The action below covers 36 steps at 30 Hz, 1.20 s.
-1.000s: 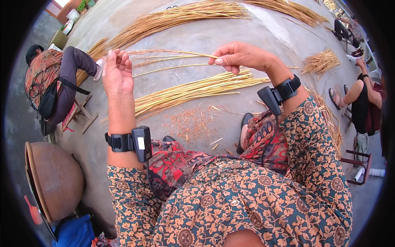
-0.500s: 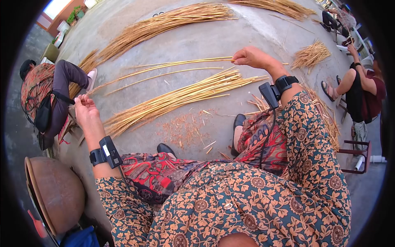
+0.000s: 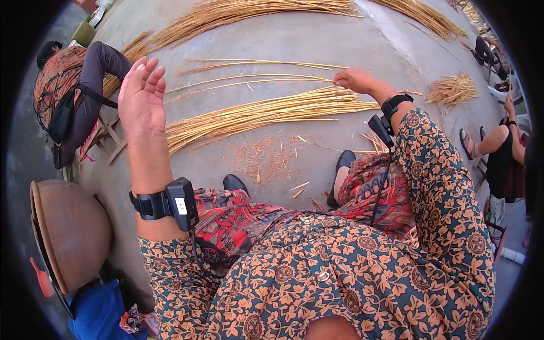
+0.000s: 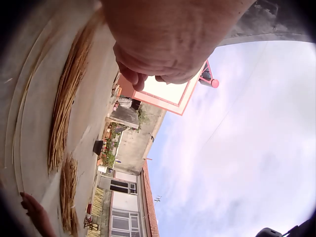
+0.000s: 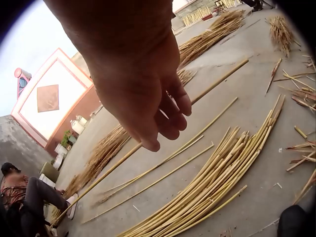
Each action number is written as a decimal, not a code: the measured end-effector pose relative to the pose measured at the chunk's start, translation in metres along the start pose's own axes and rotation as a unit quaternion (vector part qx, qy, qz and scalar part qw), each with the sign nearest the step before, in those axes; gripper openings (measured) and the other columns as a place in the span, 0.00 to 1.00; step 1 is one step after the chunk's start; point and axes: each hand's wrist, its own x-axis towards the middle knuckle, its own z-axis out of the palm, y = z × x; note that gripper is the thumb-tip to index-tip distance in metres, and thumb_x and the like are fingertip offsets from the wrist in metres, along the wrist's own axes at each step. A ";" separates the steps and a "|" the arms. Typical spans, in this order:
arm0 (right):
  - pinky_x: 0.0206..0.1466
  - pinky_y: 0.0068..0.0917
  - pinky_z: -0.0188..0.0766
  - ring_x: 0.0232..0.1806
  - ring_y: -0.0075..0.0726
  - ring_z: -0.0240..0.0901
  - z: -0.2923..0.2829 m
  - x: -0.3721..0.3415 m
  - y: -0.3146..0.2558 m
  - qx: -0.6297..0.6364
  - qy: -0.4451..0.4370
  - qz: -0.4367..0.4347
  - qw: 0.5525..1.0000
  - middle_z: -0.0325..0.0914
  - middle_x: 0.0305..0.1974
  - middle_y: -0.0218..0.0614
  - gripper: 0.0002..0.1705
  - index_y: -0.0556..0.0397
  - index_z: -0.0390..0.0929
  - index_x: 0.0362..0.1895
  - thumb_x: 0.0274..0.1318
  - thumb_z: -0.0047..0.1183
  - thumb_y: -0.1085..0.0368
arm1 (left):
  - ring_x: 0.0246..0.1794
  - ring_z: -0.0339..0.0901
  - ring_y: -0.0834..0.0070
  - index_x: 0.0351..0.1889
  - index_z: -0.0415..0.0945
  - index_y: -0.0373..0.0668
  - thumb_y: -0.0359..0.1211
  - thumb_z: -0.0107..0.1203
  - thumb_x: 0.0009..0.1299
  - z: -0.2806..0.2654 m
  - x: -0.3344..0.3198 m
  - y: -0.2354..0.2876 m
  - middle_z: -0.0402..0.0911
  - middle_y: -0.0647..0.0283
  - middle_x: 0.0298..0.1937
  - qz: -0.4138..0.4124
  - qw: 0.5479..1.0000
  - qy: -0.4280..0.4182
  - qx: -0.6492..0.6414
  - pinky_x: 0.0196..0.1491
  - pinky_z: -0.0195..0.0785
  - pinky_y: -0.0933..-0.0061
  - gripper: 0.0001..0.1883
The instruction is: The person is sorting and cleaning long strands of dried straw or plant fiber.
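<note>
Thumb and fingers of my right hand [image 3: 357,81] pinch one long thin stalk [image 5: 106,174] near its thicker end; it slants down leftward in the right wrist view. My left hand [image 3: 144,99] is raised, palm showing, fingers loosely bent, with nothing visible in them; the left wrist view shows the back of that hand [image 4: 158,44]. Beneath my right hand [image 5: 136,84] a few loose stalks [image 5: 163,176] lie apart on the ground, beside a thick bundle of yellow stalks [image 3: 272,112].
Larger brushy bundles [image 3: 226,20] lie farther off, with a short-cut pile [image 3: 452,90] at right. One person [image 3: 62,85] sits at left, another [image 3: 504,141] at right. A big clay pot [image 3: 76,232] stands lower left. Reddish scraps [image 3: 263,158] litter the ground near my feet.
My left hand was near the stalk's thin end, swung out low to the left, then came up and inward. My right hand moved right with the stalk, and the head view shifted.
</note>
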 end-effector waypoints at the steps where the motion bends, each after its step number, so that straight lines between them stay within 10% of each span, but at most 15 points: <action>1: 0.44 0.43 0.70 0.40 0.53 0.75 0.003 0.004 -0.001 0.003 -0.010 0.006 1.000 0.80 0.38 0.45 0.14 0.48 0.79 0.44 0.59 0.49 0.57 | 0.36 0.79 0.75 0.50 0.71 0.35 0.30 0.49 0.70 0.005 -0.004 -0.003 0.80 0.57 0.43 -0.014 0.999 -0.032 0.016 0.38 0.70 0.79 0.13; 11: 0.47 0.43 0.71 0.45 0.52 0.74 0.048 0.035 -0.027 -0.051 0.062 0.095 0.992 0.78 0.42 0.45 0.17 0.46 0.77 0.49 0.62 0.45 0.54 | 0.32 0.73 0.87 0.48 0.77 0.39 0.34 0.50 0.72 0.020 -0.055 0.019 0.80 0.68 0.38 0.042 0.924 -0.181 0.336 0.36 0.65 0.86 0.12; 15: 0.54 0.39 0.69 0.51 0.51 0.70 0.070 0.071 -0.020 -0.026 0.281 0.059 0.958 0.76 0.48 0.42 0.20 0.46 0.71 0.56 0.60 0.47 0.57 | 0.32 0.72 0.87 0.48 0.76 0.39 0.33 0.50 0.73 0.015 -0.061 0.012 0.79 0.68 0.38 0.046 0.901 -0.194 0.386 0.39 0.66 0.85 0.11; 18: 0.52 0.39 0.69 0.49 0.49 0.71 0.108 0.041 -0.021 0.008 0.234 0.068 0.970 0.76 0.45 0.41 0.18 0.47 0.73 0.52 0.60 0.47 0.57 | 0.33 0.71 0.87 0.49 0.76 0.38 0.33 0.50 0.72 0.031 -0.053 0.011 0.78 0.68 0.38 0.017 0.868 -0.261 0.422 0.40 0.66 0.85 0.12; 21: 0.45 0.41 0.72 0.46 0.44 0.74 0.149 0.015 -0.053 0.047 0.007 0.067 0.997 0.79 0.41 0.34 0.12 0.44 0.78 0.38 0.58 0.49 0.53 | 0.34 0.71 0.87 0.49 0.75 0.37 0.34 0.51 0.72 0.032 -0.051 0.012 0.77 0.68 0.37 0.013 0.844 -0.281 0.456 0.41 0.66 0.86 0.12; 26: 0.44 0.39 0.73 0.45 0.42 0.74 0.214 -0.030 -0.062 0.004 0.112 0.065 0.992 0.77 0.38 0.35 0.11 0.41 0.79 0.39 0.52 0.54 0.55 | 0.34 0.71 0.87 0.49 0.75 0.36 0.35 0.51 0.72 0.034 -0.052 0.016 0.77 0.68 0.37 -0.013 0.861 -0.287 0.420 0.41 0.66 0.86 0.13; 36: 0.40 0.38 0.71 0.38 0.45 0.75 0.198 -0.010 -0.055 0.064 0.004 0.030 0.998 0.78 0.32 0.36 0.09 0.46 0.76 0.37 0.53 0.53 0.58 | 0.31 0.71 0.86 0.45 0.77 0.36 0.35 0.53 0.71 0.035 -0.041 0.014 0.77 0.68 0.33 0.016 0.859 -0.242 0.450 0.36 0.67 0.84 0.12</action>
